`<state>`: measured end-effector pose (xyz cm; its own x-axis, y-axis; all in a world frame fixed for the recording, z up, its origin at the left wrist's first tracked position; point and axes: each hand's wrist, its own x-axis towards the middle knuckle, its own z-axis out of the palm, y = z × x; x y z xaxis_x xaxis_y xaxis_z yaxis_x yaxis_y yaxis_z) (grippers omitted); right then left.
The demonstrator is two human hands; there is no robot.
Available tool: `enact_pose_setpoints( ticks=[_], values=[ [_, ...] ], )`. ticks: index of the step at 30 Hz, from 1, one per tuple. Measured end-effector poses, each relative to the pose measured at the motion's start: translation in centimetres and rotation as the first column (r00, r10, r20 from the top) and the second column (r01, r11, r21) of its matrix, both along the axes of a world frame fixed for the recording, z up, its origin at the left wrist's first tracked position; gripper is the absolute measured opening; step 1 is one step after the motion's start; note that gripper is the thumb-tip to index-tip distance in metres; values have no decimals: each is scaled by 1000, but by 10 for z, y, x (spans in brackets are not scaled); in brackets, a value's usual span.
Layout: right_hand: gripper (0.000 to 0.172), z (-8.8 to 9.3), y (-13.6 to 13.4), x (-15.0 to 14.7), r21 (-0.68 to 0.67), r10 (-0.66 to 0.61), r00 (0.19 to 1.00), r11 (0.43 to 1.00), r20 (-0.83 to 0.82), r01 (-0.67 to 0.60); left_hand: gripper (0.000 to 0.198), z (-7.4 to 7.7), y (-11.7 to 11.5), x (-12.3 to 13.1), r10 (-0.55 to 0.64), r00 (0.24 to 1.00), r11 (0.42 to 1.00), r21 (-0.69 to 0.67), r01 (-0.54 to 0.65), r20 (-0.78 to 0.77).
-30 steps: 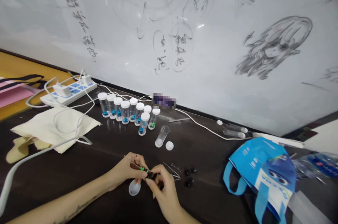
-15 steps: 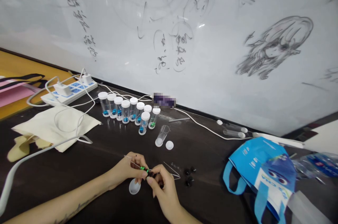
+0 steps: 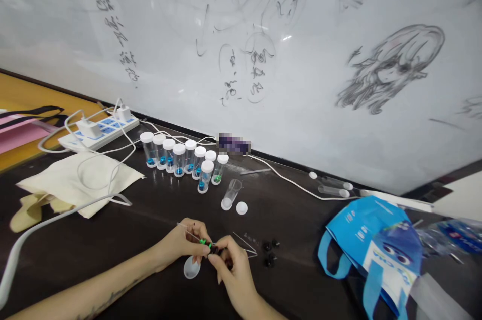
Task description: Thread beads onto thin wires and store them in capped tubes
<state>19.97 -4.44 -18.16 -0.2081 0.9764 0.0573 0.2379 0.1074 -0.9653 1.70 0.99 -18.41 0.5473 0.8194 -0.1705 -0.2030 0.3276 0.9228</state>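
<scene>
My left hand [image 3: 190, 239] is closed in a pinch around a small bright green piece [image 3: 204, 241] with a thin pale rod [image 3: 188, 229] running back over the fingers. Pressed close beside it, my right hand [image 3: 237, 262] pinches a small black piece [image 3: 214, 249] against the green one. Fingers hide much of both, so I cannot tell whether they are joined. Below the left fingertips is a translucent white round dish [image 3: 192, 268]. Thin clear rods [image 3: 246, 245] lie just past my right hand, and several small black pieces [image 3: 269, 259] sit to their right.
Several capped clear tubes [image 3: 179, 160] with blue pieces stand behind, one tube [image 3: 219, 169] holding green. An open tube [image 3: 232, 192] lies near a white cap [image 3: 241, 208]. At right is a blue bag [image 3: 371, 229]; at left, a cream cloth bag [image 3: 90, 179], cables and a power strip [image 3: 109, 128].
</scene>
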Motion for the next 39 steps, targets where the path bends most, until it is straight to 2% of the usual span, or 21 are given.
enact_pose_setpoints(
  ticks=[4, 9, 13, 18, 23, 27, 32, 35, 39],
  values=[
    [16, 1, 0, 0, 3, -26, 1000, 1000, 2, 26, 21, -1, 0, -1, 2, 1000, 1000, 4, -2, -8],
    [22, 2, 0, 0, -6, 20, 1000, 1000, -12, -20, 22, -3, 1, -1, -14, 1000, 1000, -4, 14, -6],
    [17, 2, 1, -1, -7, -29, 1000, 1000, -10, 29, 22, -2, 0, 0, -13, 1000, 1000, -8, 13, -9],
    [25, 1, 1, 0, -32, 14, 999, 999, -39, -16, 24, 1, -1, 0, -11, 1000, 1000, -11, 11, -17],
    [18, 1, 1, -2, -39, -38, 999, 999, -19, 37, 24, 1, 0, 0, -1, 1000, 1000, -6, 1, -24],
    [21, -2, 1, -1, -26, -45, 999, 999, -25, 45, 25, 1, 0, 0, -6, 1000, 1000, -12, 6, -27],
    [36, -3, -1, 2, -27, 67, 997, 997, -27, -68, 26, 4, -2, 0, -18, 1000, 1000, -21, 17, -17],
    [41, -2, -1, 2, -22, 73, 997, 997, -30, -73, 25, 3, -1, 0, -10, 1000, 1000, -22, 10, -4],
    [30, 1, 0, 1, -30, 38, 999, 999, -15, -39, 24, 0, 2, 1, 12, 1000, 1000, -17, -11, 21]
  ],
)
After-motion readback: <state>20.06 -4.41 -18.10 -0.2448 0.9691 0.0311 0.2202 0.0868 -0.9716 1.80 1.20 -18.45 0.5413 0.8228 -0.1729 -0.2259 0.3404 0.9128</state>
